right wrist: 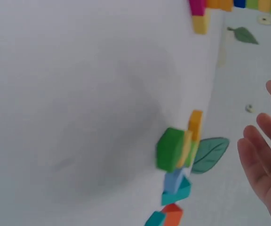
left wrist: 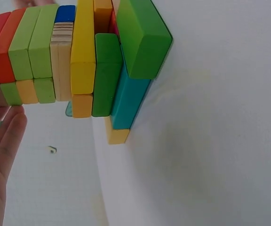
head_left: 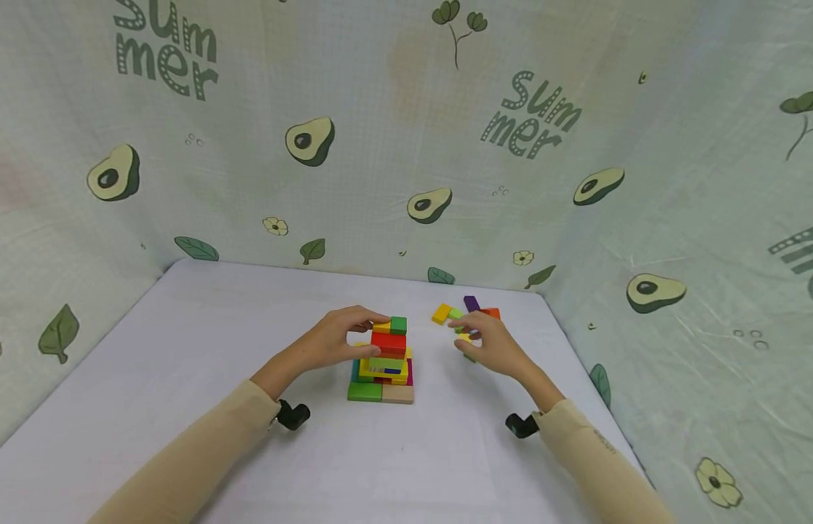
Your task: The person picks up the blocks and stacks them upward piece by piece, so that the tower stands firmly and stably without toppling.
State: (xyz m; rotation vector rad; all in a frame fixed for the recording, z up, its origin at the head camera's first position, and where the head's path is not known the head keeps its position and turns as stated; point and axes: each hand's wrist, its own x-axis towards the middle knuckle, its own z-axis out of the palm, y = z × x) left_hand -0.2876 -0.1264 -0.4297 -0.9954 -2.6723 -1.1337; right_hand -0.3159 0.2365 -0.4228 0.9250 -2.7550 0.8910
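Grip: we see the left hand (head_left: 337,338) pinching the upper part of a block tower (head_left: 386,364), thumb on a red block (head_left: 389,342) and fingers at the far side; the right hand (head_left: 490,342) is released, its fingers apart and holding nothing. The tower stands upright on the white table (head_left: 380,466), left of the right hand; its lowest front layer pairs a green block (head_left: 365,392) with a tan block (head_left: 397,394).

Head view: we find here alone the tower's top, where a small green block (head_left: 398,325) sits beside a yellow one, and a purple block (head_left: 471,303) among the loose pieces near the right hand.

Left wrist view: we see the tower sideways, with a row of small block ends (left wrist: 27,92) along its far side that the head view conceals.

Right wrist view: we make out, slightly blurred, a light-blue block (right wrist: 174,181) and a teal piece (right wrist: 177,191), both hidden from the head camera; only a tower corner enters at the upper edge.
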